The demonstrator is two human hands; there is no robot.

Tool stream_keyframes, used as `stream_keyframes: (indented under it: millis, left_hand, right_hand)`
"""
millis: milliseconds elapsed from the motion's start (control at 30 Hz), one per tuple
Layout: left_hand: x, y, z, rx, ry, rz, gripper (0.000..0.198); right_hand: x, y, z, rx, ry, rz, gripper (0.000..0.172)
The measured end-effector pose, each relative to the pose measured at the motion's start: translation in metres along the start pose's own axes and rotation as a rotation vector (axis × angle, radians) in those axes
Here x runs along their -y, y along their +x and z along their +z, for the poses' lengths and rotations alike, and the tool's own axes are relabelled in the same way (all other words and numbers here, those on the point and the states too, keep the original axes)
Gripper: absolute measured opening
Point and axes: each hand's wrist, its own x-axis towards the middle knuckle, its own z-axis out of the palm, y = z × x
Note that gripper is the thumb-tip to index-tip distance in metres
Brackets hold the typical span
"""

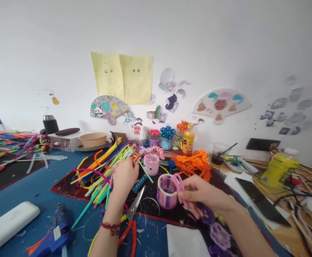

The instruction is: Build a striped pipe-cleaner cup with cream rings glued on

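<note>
My right hand (195, 194) pinches a bundle of bent pink pipe cleaners (179, 184) between thumb and fingers. Against that bundle, on the dark mat, stands a small round pot (167, 196) covered in pink and purple stripes. My left hand (126, 175) reaches into a pile of loose, many-coloured pipe cleaners (102, 178); its fingers look curled, but their tips are hidden and I cannot see what they hold. Behind the striped pot is a pink pot (152, 164) with two dark eyes. Red-handled scissors (133, 210) lie open below my left hand.
Orange pipe-cleaner pieces (194, 165) are heaped behind my right hand. A blue glue gun (52, 233) and white case (13, 223) lie at front left. Purple flower shapes (220, 235) are near my right forearm, beside a phone (262, 201). Bottles and flower pots line the wall.
</note>
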Motion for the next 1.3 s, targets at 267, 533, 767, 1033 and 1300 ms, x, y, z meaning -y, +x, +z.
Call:
stream_keyframes:
  millis: [267,533,767,1033,1300]
  left_hand:
    - [-0.017,-0.010,-0.017,0.172,-0.742,0.150,0.033]
    - [-0.037,-0.028,-0.019,0.546,-0.986,0.243,0.038]
    - [-0.044,-0.031,-0.013,0.473,-0.918,0.296,0.035]
    - [-0.044,-0.030,0.008,0.420,-0.856,0.414,0.025]
    - [-0.048,-0.032,0.015,0.403,-0.737,0.443,0.026]
  right_hand:
    - [-0.005,0.003,-0.002,-0.084,0.002,-0.035,0.042]
    - [0.002,0.004,0.000,-0.202,0.048,-0.153,0.044]
    - [0.006,0.007,0.002,-0.300,0.061,-0.207,0.045]
    - [0.008,0.009,0.009,-0.261,-0.061,-0.172,0.050]
    - [0.000,0.013,0.007,-0.229,-0.255,-0.157,0.057]
